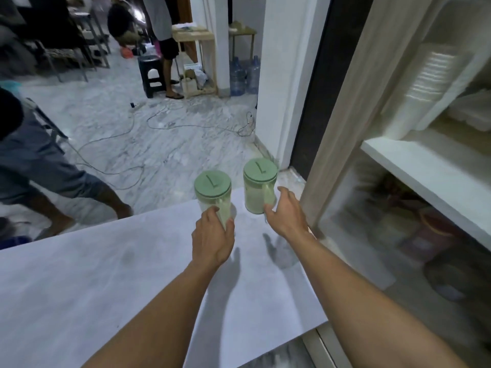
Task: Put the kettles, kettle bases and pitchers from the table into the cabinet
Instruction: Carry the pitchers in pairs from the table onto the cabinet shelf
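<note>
Two clear pitchers with pale green lids stand near the far edge of the white table (106,274). My left hand (212,240) is closed around the handle side of the left pitcher (212,191). My right hand (288,211) has its fingers hooked around the handle of the right pitcher (259,181), thumb raised. The cabinet (425,166) stands open at the right, with a white shelf and blurred items below it.
Stacked white containers (427,83) sit on the cabinet's upper shelf. Beyond the table a marble floor carries loose cables (127,134). A person in blue shorts (39,166) walks at the left; others stand farther back near a black stool (151,75) and water bottles (244,75).
</note>
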